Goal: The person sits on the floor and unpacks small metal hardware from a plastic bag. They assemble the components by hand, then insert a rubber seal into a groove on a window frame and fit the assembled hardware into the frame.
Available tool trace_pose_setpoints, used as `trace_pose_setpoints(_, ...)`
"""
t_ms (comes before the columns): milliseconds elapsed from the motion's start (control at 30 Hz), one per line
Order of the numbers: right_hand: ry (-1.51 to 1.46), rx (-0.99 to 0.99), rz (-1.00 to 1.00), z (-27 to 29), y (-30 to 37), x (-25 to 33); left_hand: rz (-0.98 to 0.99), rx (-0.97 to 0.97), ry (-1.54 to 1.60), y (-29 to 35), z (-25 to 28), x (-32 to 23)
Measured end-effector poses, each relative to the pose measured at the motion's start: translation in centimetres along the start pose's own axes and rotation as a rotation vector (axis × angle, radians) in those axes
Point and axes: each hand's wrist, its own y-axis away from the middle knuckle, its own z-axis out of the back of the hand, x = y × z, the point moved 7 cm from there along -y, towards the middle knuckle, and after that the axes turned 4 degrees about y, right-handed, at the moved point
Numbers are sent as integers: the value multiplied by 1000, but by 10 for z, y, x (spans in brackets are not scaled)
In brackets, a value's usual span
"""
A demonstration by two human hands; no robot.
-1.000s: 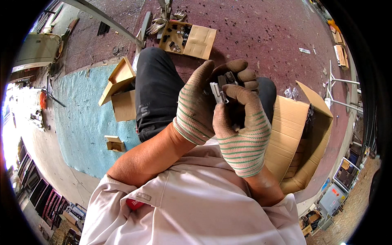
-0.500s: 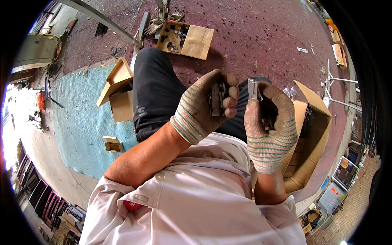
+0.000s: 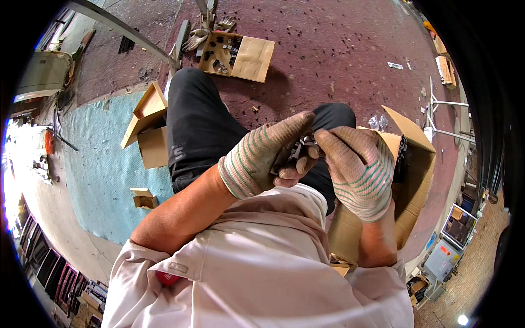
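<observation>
My left hand (image 3: pixel 261 156), in a knitted work glove with green stripes and a brown palm, is closed around several small dark grey metal fittings (image 3: pixel 299 148). Its palm is turned up, with the fingers curled beneath the pieces. My right hand (image 3: pixel 362 169), gloved alike, reaches across so that its thumb and fingertips meet the left fingertips at the edge of the pieces. Those right fingertips are pinched together; whatever they grip is hidden. Both hands are in front of my lap, between my knees in dark trousers.
Ahead, a shallow open carton (image 3: pixel 256 59) holds small black and grey parts, beside a metal frame leg (image 3: pixel 131 33) and loose gloves (image 3: pixel 195 39). A tall open cardboard box (image 3: pixel 418 202) stands by my right leg. Left are another open box (image 3: pixel 153 148) and a small carton (image 3: pixel 144 199) on a blue mat (image 3: pixel 95 164).
My right hand has moved left and turned over to meet my left hand. The grey metal piece that stood up between its thumb and finger no longer shows. My left thumb has straightened.
</observation>
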Motion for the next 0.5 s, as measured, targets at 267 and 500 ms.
trace_pose_setpoints(267, -133, -99, 54, 6, 3, -1, -161, -41, -244, 5, -15, -9)
trace_pose_setpoints(500, -265, -243, -51, 8, 8, -1, -275, -72, -439, 15, -26, -16)
